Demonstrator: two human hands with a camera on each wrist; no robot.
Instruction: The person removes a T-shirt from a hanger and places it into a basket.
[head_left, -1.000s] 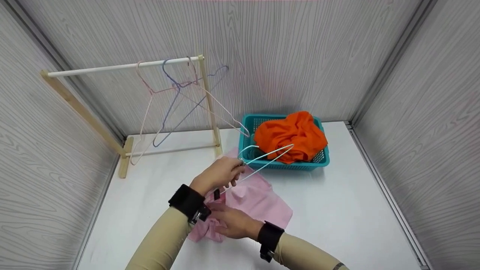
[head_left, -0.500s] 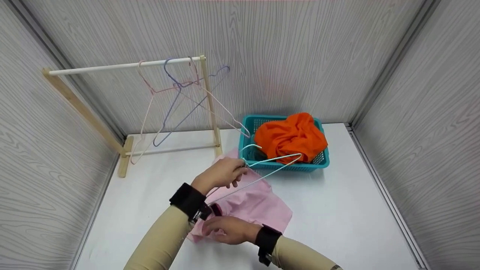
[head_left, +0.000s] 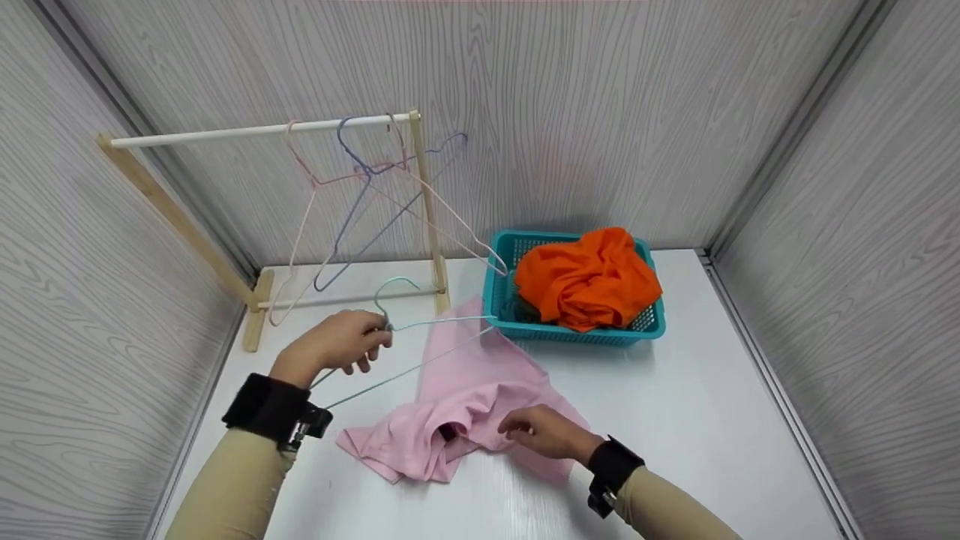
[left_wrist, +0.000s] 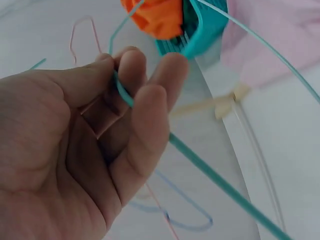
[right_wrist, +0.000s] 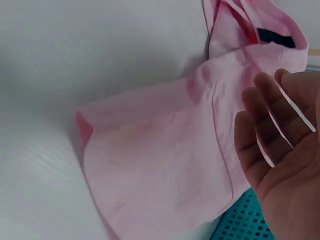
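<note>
My left hand (head_left: pixel 337 341) pinches a teal wire hanger (head_left: pixel 442 321) just below its hook, thumb and fingers round the wire in the left wrist view. The hanger is up over the left part of a pink shirt (head_left: pixel 480 375), which lies crumpled on the white table. A dark label (head_left: pixel 447 432) shows inside the shirt's collar, at its near side. My right hand (head_left: pixel 547 433) is over the shirt's right part with loosely bent fingers and nothing in them. In the right wrist view a sleeve of the shirt (right_wrist: pixel 150 155) lies spread beside that hand.
Behind the shirt, a teal basket (head_left: pixel 570 336) holds a bunched orange cloth (head_left: pixel 592 277) and something dark green. At the back left stands a wooden rack with a white rail (head_left: pixel 225 135), where pink and blue hangers hang. Grey panel walls enclose the table.
My left hand has carried the hanger leftward, away from the basket. My right hand has left the collar and moved right. The shirt's near part has shifted and its collar now shows.
</note>
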